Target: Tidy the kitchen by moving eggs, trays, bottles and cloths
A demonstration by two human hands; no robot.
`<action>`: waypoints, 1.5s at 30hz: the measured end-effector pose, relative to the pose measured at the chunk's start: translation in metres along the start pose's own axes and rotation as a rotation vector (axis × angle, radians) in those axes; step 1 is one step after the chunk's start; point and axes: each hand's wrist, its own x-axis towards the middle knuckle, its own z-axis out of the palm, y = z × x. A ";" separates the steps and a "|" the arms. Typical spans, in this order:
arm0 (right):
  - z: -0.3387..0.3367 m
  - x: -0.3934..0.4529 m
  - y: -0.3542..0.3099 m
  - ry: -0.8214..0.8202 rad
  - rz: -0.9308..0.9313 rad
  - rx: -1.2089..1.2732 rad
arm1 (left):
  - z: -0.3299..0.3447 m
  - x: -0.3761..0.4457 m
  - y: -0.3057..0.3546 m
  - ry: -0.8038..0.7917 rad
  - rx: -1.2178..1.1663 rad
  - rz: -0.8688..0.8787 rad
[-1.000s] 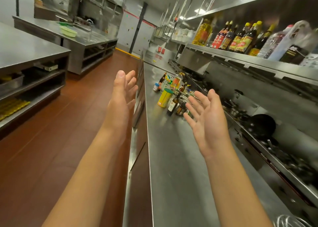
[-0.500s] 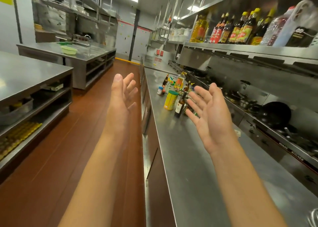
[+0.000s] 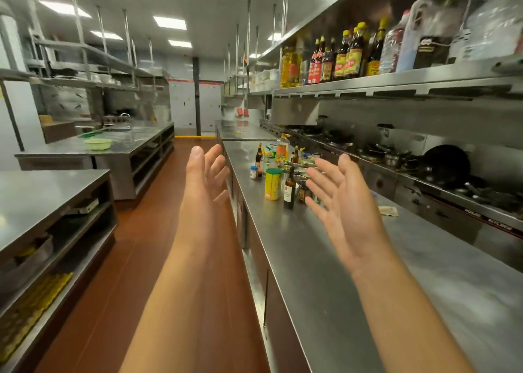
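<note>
Both my hands are raised in front of me with straight fingers, holding nothing. My left hand (image 3: pixel 204 180) hovers over the aisle beside the counter edge. My right hand (image 3: pixel 341 195) is above the long steel counter (image 3: pixel 325 273), palm turned inward. Beyond it stands a cluster of bottles and jars: a yellow green-lidded canister (image 3: pixel 273 184), a dark wine bottle (image 3: pixel 289 189), an oil bottle (image 3: pixel 282 147) and a small blue-capped jar (image 3: pixel 253 172). A crumpled cloth (image 3: pixel 388 210) lies on the counter to the right. Yellow egg trays (image 3: pixel 31 307) sit on the low shelf at the left.
Sauce and oil bottles (image 3: pixel 339 57) line the upper shelf on the right. Woks and pans (image 3: pixel 444 166) sit on the stove line behind the counter. A steel table (image 3: pixel 48 185) stands at the left, and another with a green bowl (image 3: pixel 98 144) further back. A red-brown floor aisle (image 3: pixel 147 231) runs ahead.
The view has tilted up and moved along the aisle, so the bottle cluster appears nearer. Both hands stay raised with straight fingers, holding nothing.
</note>
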 end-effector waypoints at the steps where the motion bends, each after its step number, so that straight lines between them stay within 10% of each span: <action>1: -0.003 -0.003 -0.001 0.004 -0.003 0.008 | 0.003 -0.002 0.001 -0.009 0.008 0.002; 25: -0.115 -0.085 -0.018 0.068 0.103 0.222 | 0.095 -0.112 -0.004 -0.123 0.162 -0.091; 45: -0.081 -0.029 0.130 0.150 0.365 -0.024 | 0.003 -0.054 -0.152 -0.116 0.097 -0.388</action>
